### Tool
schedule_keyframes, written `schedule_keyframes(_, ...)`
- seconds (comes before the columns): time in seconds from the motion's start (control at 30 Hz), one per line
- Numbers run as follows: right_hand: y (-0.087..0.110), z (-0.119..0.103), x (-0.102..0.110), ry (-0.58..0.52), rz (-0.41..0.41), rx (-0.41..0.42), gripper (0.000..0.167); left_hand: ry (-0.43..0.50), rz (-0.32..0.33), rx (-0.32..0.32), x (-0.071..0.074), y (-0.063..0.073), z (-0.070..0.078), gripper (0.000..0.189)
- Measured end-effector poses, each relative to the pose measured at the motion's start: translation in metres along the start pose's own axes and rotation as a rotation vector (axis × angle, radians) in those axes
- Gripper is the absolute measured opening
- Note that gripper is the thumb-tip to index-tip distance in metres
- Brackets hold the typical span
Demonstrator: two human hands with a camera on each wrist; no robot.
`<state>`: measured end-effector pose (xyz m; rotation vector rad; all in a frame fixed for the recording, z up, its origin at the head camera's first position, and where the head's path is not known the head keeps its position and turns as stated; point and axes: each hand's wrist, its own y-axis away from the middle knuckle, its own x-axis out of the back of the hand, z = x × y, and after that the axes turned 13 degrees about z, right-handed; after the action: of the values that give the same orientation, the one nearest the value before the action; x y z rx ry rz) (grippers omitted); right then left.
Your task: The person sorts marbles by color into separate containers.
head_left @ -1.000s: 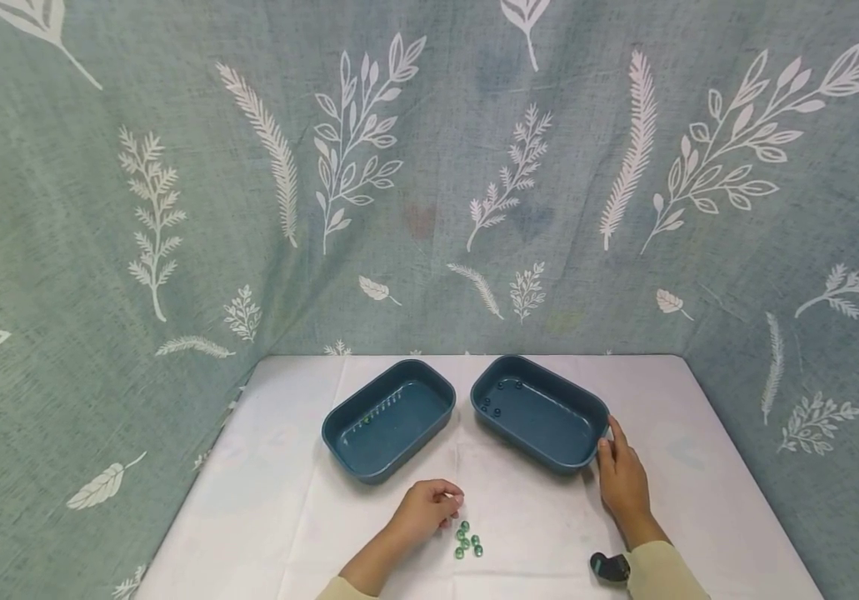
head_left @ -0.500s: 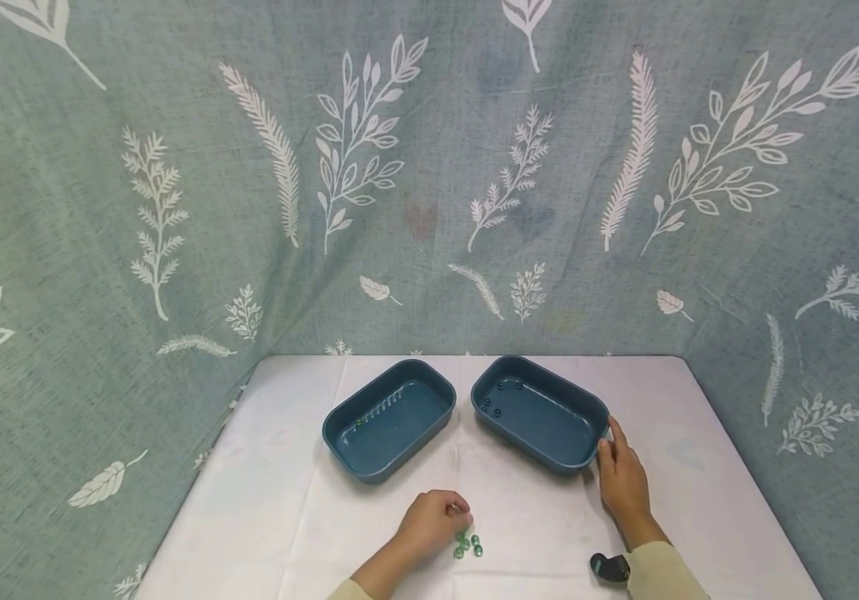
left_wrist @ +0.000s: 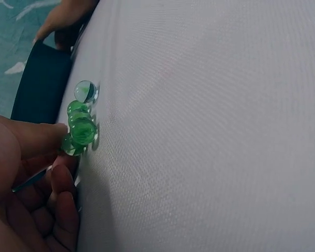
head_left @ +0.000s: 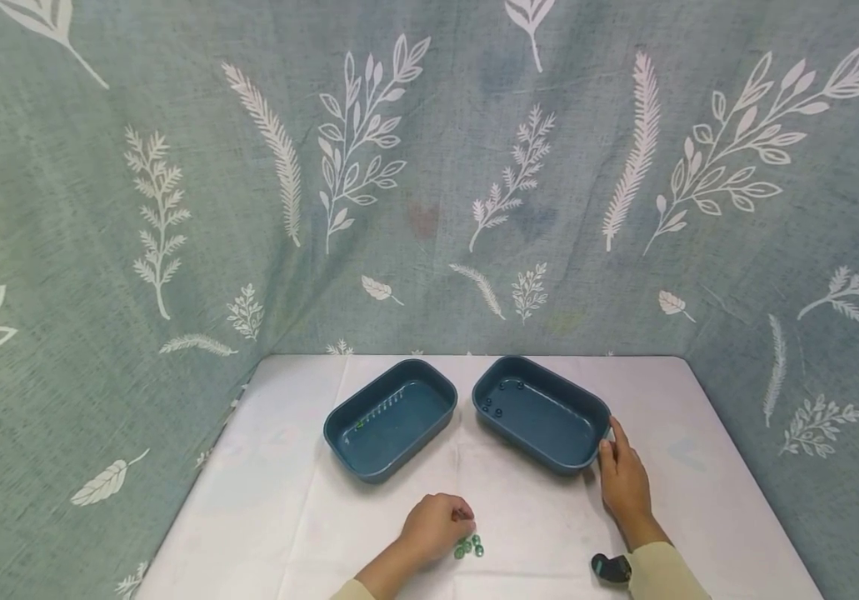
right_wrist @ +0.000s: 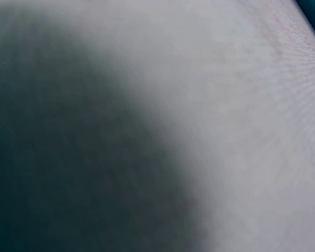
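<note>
My left hand (head_left: 435,527) is low over the white cloth beside a small cluster of green glass marbles (head_left: 478,550). In the left wrist view its thumb and index finger pinch a green marble (left_wrist: 72,147) at the near end of the cluster. The farthest marble (left_wrist: 85,91) there looks clear with a green streak. My right hand (head_left: 626,483) rests its fingers against the right end of the right blue tray (head_left: 552,423). In the right wrist view only blurred cloth and dark shapes show; the hand itself is hidden there.
The left blue tray (head_left: 399,437) stands angled beside the right one, with a green spot (head_left: 359,425) and a row of pale spots inside. Several small dark round things (head_left: 487,402) lie in the right tray's left end. A black device (head_left: 611,569) sits at the right wrist.
My left hand has moved down and slightly right onto the marbles and now covers the far ones. The green spot in the left tray has shifted toward its near-left end. The right hand stays put.
</note>
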<state>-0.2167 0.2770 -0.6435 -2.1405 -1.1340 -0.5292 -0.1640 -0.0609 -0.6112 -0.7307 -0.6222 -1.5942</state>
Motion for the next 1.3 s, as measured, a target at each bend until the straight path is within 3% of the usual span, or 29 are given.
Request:
schedule_keyframes(0.37, 0.002, 0.005, -0.002, -0.005, 0.019, 0.020, 0.052, 0.006, 0.028, -0.027, 0.000, -0.002, -0.005, 0.006)
schedule_keyframes(0.57, 0.002, 0.005, -0.003, -0.002, 0.013, 0.016, 0.052, 0.038, 0.009, -0.020, 0.000, -0.004, -0.009, 0.007)
schedule_keyframes(0.7, 0.002, 0.003, -0.003, -0.012, 0.012, 0.015, 0.053, 0.129, -0.010, 0.009, 0.002, -0.008, -0.014, 0.007)
schedule_keyframes(0.97, 0.001, 0.003, -0.002, -0.024, 0.030, 0.027, 0.052, 0.374, -0.079, 0.151, 0.010, -0.012, -0.022, 0.008)
schedule_keyframes(1.3, 0.000, 0.003, -0.001, -0.019, 0.030, 0.034, 0.052, 0.432, -0.049, 0.170, 0.029, -0.018, -0.027, 0.010)
